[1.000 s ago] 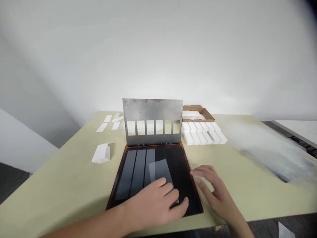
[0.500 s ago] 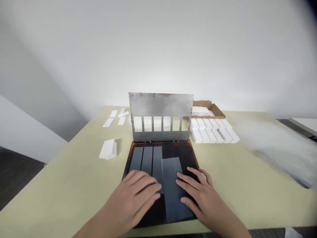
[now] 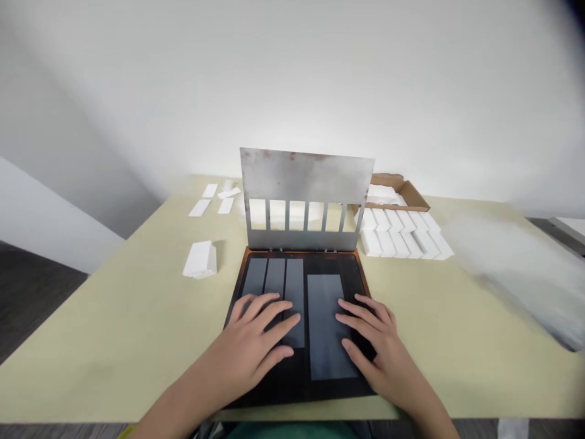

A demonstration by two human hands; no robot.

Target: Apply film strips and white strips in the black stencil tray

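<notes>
A black tray [image 3: 351, 268] with a brown rim lies on the table in front of me, its metal lid [image 3: 305, 177] with several slots standing upright at the back. Three narrow grey strips [image 3: 274, 274] lie side by side in the tray's left part. A wider grey strip [image 3: 325, 305] lies right of them, set a little nearer to me. My left hand [image 3: 256, 347] rests flat with spread fingers over the near ends of the narrow strips. My right hand [image 3: 375, 341] lies flat, fingertips on the right edge of the wider strip.
White blocks [image 3: 404, 241] lie in rows right of the lid, with an open cardboard box [image 3: 402, 186] behind them. A white block [image 3: 200, 259] sits left of the tray, and small white pieces [image 3: 214, 198] lie at the far left. A blurred clear sheet [image 3: 525, 268] lies at the right.
The wider strip went from askew to straight beside the narrow strips. My right hand came from the table onto the tray. My left hand slid left onto the narrow strips.
</notes>
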